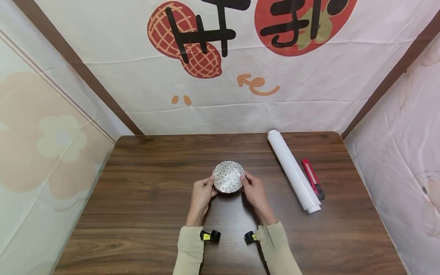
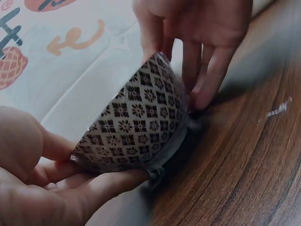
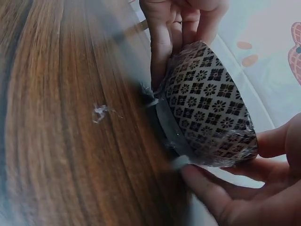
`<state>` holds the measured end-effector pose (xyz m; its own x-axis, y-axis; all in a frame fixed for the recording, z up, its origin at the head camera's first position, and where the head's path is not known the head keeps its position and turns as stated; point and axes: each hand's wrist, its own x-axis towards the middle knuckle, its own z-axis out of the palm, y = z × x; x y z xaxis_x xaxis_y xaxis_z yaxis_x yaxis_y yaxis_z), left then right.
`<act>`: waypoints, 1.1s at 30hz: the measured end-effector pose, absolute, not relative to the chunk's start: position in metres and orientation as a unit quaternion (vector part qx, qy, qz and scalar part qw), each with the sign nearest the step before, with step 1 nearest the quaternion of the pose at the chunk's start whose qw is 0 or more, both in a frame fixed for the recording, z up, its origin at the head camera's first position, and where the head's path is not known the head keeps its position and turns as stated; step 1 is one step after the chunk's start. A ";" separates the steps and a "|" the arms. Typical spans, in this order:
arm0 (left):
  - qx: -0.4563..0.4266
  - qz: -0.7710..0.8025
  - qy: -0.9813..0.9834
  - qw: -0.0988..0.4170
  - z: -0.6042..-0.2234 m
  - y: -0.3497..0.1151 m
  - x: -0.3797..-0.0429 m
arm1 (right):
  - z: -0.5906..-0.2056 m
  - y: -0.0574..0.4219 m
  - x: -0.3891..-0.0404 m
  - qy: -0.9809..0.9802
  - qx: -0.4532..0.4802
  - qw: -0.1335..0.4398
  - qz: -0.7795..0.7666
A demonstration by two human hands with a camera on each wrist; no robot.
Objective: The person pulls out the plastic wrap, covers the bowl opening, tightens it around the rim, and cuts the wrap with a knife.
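A small bowl (image 1: 228, 177) with a dark floral check pattern stands upright, its rim facing up and its pale foot low, close over the table. Clear cling film (image 3: 235, 146) covers the outside and bunches up around the foot. My left hand (image 1: 201, 193) grips the bowl's left side, thumb at the rim and fingers under the wall. From the opposite side my right hand (image 1: 255, 191) holds it the same way. In the left wrist view the patterned wall (image 2: 141, 113) shows between both hands; some fingertips are hidden beneath the bowl.
To the right, a long white roll of cling film (image 1: 293, 170) lies slanted on the brown wooden table (image 1: 148, 198). Beside it is a red utility knife (image 1: 312, 176). A printed cloth (image 1: 240, 114) hangs behind the table, with more cloth at both sides.
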<state>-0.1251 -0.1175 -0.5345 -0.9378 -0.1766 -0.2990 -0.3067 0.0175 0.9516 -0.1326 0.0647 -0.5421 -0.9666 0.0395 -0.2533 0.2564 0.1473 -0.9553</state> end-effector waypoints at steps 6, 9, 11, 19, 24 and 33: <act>-0.181 0.676 0.714 0.030 -0.537 -0.119 -0.128 | -0.549 0.065 -0.134 0.695 0.115 0.117 -0.700; -0.191 0.668 0.719 0.027 -0.536 -0.119 -0.130 | -0.550 0.065 -0.135 0.674 0.113 0.125 -0.719; -0.196 0.668 0.718 0.029 -0.535 -0.119 -0.131 | -0.550 0.065 -0.135 0.665 0.109 0.123 -0.729; -0.220 0.701 0.679 0.007 -0.537 -0.122 -0.133 | -0.548 0.064 -0.135 0.642 0.131 0.115 -0.747; -0.238 0.697 0.677 0.016 -0.541 -0.127 -0.131 | -0.552 0.066 -0.133 0.623 0.145 0.121 -0.759; -0.220 0.698 0.678 0.060 -0.543 -0.120 -0.130 | -0.556 0.063 -0.130 0.605 0.168 0.094 -0.773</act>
